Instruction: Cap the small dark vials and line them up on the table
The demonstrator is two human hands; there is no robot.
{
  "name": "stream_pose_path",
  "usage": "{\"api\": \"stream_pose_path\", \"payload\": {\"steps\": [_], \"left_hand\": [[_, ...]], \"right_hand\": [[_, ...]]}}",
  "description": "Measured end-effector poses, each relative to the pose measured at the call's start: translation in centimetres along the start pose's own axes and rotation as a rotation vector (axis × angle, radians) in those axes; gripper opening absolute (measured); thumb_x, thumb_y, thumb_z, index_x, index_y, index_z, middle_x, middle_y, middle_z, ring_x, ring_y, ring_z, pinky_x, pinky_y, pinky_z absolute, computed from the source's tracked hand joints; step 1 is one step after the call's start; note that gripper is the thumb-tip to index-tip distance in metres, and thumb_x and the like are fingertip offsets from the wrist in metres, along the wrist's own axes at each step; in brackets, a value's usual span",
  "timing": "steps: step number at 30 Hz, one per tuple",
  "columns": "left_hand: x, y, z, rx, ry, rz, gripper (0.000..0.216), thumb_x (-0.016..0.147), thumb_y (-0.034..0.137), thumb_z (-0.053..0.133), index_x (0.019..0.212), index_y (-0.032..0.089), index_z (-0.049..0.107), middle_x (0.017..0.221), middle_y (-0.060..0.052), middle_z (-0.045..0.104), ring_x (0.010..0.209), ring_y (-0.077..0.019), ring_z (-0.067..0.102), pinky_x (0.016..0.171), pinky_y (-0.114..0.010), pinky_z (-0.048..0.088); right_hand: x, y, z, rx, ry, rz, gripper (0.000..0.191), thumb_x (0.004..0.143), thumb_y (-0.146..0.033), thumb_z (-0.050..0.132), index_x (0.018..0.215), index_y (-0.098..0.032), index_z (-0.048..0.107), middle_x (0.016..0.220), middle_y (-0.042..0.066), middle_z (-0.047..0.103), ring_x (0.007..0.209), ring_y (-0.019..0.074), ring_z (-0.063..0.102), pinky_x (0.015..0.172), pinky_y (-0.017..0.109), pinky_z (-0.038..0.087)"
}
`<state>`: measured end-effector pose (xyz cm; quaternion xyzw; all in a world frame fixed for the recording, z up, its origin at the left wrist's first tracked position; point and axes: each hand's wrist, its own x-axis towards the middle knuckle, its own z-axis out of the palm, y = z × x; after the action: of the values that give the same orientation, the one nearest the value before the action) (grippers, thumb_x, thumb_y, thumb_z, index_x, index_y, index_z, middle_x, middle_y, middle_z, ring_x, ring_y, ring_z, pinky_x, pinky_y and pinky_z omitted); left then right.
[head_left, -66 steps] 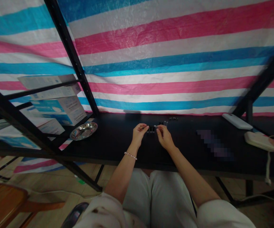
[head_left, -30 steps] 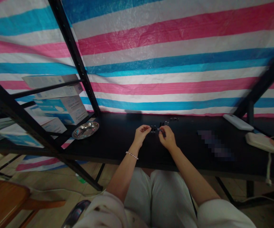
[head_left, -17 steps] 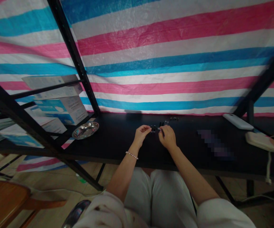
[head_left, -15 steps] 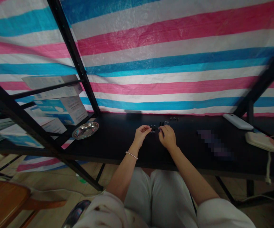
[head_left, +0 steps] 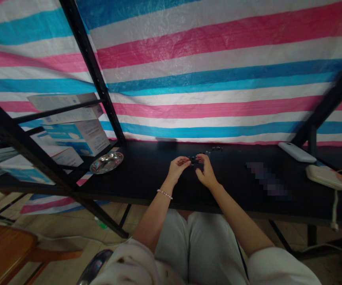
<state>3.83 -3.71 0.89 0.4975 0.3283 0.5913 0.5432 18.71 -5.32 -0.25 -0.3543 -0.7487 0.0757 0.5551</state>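
Observation:
My left hand [head_left: 177, 169] pinches a small dark part with shiny round knobs [head_left: 192, 160] between thumb and fingertips, just above the black tabletop. On its other side, my right hand [head_left: 206, 172] has its fingertips at the part's right end, and its thumb sits lower with a dark gap between. What kind of part it is I cannot make out. Behind the right fingers lie small clear pieces [head_left: 208, 152], partly hidden. Farther back is a short row of tiny metallic pieces [head_left: 217, 148].
A shiny metal dish [head_left: 106, 163] stands at the left by the black rack post [head_left: 92, 67]. Blue and white boxes [head_left: 76, 136] fill the left shelf. To the right are a pixelated item [head_left: 268, 181], a white case [head_left: 297, 152] and a white power block with cord [head_left: 326, 177].
My right hand has turned, and its thumb has dropped away from the fingers, where it was pinching the part's right end. My left hand stays nearly in place, its fingers shifted slightly right.

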Motion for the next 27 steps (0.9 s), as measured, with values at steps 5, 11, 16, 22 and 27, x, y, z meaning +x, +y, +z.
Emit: {"api": "stream_pose_path", "payload": {"steps": [5, 11, 16, 22, 27], "left_hand": [[0.02, -0.1, -0.05, 0.003, -0.022, -0.016, 0.026, 0.057, 0.023, 0.076, 0.077, 0.012, 0.065, 0.074, -0.003, 0.067, 0.07, -0.0122, 0.061, 0.076, -0.029, 0.047], [0.12, -0.22, -0.19, 0.021, -0.035, -0.009, 0.026, 0.06, 0.027, 0.073, 0.08, 0.012, 0.067, 0.077, -0.005, 0.068, 0.067, -0.0134, 0.062, 0.075, -0.031, 0.047], [0.1, -0.26, -0.22, 0.032, -0.039, -0.001, 0.025, 0.061, 0.029, 0.073, 0.08, 0.013, 0.067, 0.078, -0.006, 0.069, 0.067, -0.0139, 0.062, 0.076, -0.031, 0.047], [0.04, -0.29, -0.16, 0.045, -0.03, -0.002, 0.027, 0.06, 0.03, 0.074, 0.08, 0.013, 0.068, 0.077, -0.006, 0.069, 0.067, -0.0141, 0.062, 0.076, -0.032, 0.048], [-0.12, -0.09, -0.01, 0.049, -0.033, -0.007, 0.027, 0.059, 0.03, 0.075, 0.079, 0.012, 0.069, 0.076, -0.006, 0.069, 0.066, -0.0141, 0.062, 0.075, -0.032, 0.049]], "right_hand": [[0.0, 0.08, 0.0, 0.066, 0.008, 0.018, 0.063, 0.063, -0.007, 0.044, 0.123, -0.021, 0.032, 0.117, 0.011, 0.043, 0.105, 0.0227, 0.049, 0.092, 0.044, 0.043], [-0.1, 0.59, 0.18, 0.091, 0.033, 0.019, 0.063, 0.063, -0.008, 0.044, 0.123, -0.022, 0.032, 0.118, 0.01, 0.043, 0.105, 0.0227, 0.049, 0.091, 0.044, 0.042], [-0.11, 0.59, 0.14, 0.093, 0.029, 0.03, 0.063, 0.062, -0.009, 0.044, 0.123, -0.022, 0.032, 0.119, 0.01, 0.042, 0.106, 0.023, 0.048, 0.091, 0.045, 0.042], [-0.12, 0.43, 0.07, 0.093, 0.008, 0.029, 0.064, 0.062, -0.009, 0.044, 0.124, -0.022, 0.031, 0.12, 0.01, 0.042, 0.107, 0.0229, 0.047, 0.092, 0.044, 0.042], [-0.1, 0.29, 0.12, 0.089, -0.002, 0.042, 0.063, 0.063, -0.01, 0.044, 0.124, -0.022, 0.031, 0.121, 0.01, 0.041, 0.107, 0.023, 0.047, 0.092, 0.044, 0.042]]}}
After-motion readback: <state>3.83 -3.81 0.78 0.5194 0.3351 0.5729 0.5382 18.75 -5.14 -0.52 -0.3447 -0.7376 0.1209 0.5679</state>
